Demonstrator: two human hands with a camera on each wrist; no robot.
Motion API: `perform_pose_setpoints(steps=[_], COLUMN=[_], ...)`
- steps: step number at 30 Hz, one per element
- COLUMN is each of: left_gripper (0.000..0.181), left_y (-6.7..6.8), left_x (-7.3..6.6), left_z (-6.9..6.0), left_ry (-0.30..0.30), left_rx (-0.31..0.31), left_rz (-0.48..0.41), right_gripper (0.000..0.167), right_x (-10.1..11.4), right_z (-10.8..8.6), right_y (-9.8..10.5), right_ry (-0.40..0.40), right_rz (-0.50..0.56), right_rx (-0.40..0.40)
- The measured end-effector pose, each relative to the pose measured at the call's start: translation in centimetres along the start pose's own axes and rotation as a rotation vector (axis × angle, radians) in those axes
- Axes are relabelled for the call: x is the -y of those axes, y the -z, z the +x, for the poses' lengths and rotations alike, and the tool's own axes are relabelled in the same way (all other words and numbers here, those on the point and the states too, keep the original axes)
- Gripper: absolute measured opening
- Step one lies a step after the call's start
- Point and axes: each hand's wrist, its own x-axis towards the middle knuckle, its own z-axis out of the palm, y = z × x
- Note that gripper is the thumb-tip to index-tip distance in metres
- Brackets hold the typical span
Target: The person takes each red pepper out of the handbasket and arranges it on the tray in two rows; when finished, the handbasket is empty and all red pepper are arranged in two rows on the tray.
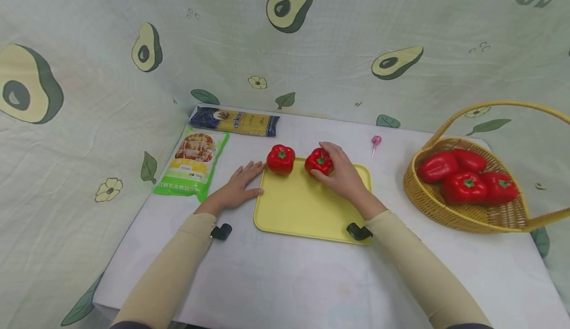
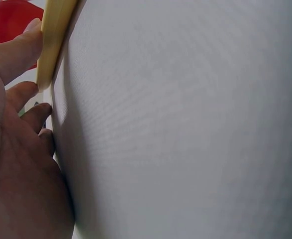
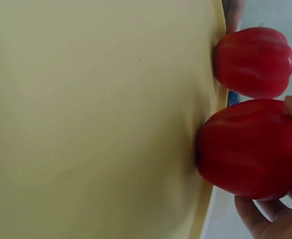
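My right hand grips a red bell pepper at the far side of a yellow tray, thumb on one side and fingers round the other. In the right wrist view that bell pepper stands on the tray surface. A second red bell pepper stands upright at the tray's far left corner. My left hand lies on the table with fingers spread, its thumb touching the tray's left rim. In the left wrist view the thumb of the left hand rests against the tray edge.
On the right stands a wicker basket with a tall handle, holding several red peppers. A pink lollipop lies behind the tray's right corner. At the back left are a pasta packet and a green food bag.
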Motion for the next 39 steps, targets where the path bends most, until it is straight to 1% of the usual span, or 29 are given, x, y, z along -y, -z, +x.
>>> perform_pose_setpoints(steps=[11,24,39], left_gripper=[0.08,0.081,0.079], left_y=[0.0,-0.1,-0.1], left_x=[0.0,0.2,0.1], left_z=[0.1,0.2,0.1], left_ry=[-0.003,0.003,0.005], left_rx=[0.0,-0.004,-0.006], left_rz=[-0.004,-0.006,-0.005], right_gripper=[0.08,0.08,0.081], right_x=[0.0,0.0,-0.8], right_z=[-0.3,-0.9,-2.3], right_y=[0.1,0.6,1.5], right_ry=[0.0,0.024,0.005], right_rz=[-0.032,-0.058,-0.069], right_rx=[-0.006,-0.034,-0.058])
